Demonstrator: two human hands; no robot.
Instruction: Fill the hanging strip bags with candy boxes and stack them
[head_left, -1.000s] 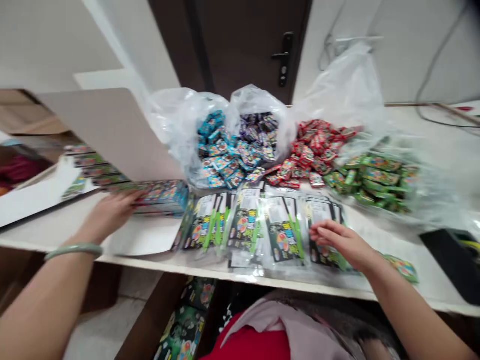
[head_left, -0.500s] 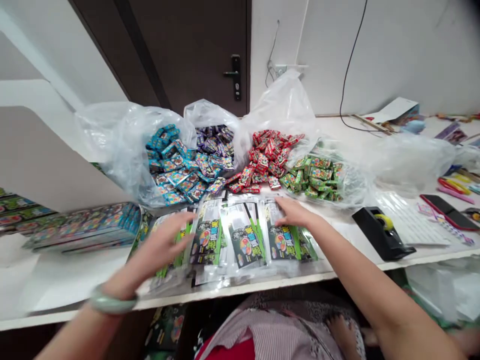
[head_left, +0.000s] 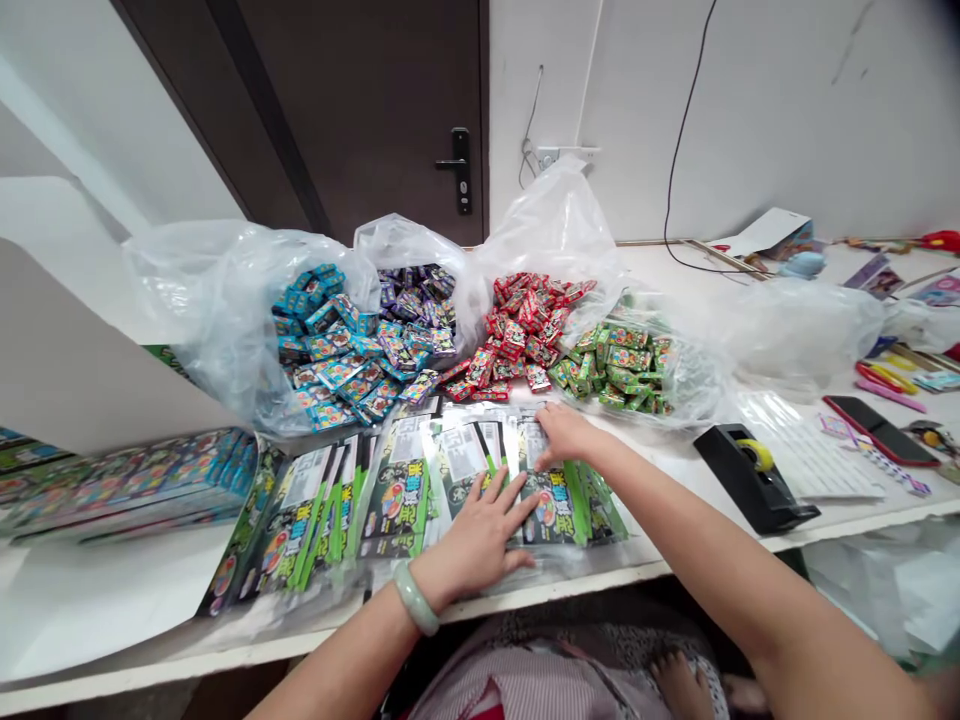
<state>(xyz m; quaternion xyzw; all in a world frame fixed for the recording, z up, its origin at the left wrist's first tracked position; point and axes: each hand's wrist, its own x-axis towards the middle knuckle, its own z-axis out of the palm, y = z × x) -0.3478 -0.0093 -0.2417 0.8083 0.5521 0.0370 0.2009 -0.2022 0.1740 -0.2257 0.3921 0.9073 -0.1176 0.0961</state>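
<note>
My left hand [head_left: 484, 535], with a pale green bangle [head_left: 415, 598] at its wrist, lies spread over the middle pouches. Its fingers are apart and reach to the right-hand pile. At the top edge of that pile of clear-and-black printed pouches [head_left: 553, 505] rests my right hand [head_left: 564, 437]. The right fingers are bent over the pouch edge, and whether they pinch it I cannot tell. More pouches [head_left: 394, 500] lie to the left, overlapping in a row with a fanned stack [head_left: 300, 530].
Plastic bags behind spill small blue packets [head_left: 341, 350], purple packets [head_left: 420, 300], red packets [head_left: 525, 320] and green packets [head_left: 626, 355]. A black tape dispenser [head_left: 750, 480] and a phone [head_left: 881, 430] are at right. Stacked printed boxes [head_left: 150, 475] stand at left, near the table's front edge [head_left: 225, 655].
My left hand has moved right, from above the left-hand pouches onto the middle ones. My right hand stays at the top of the right pile. The view has shifted slightly.
</note>
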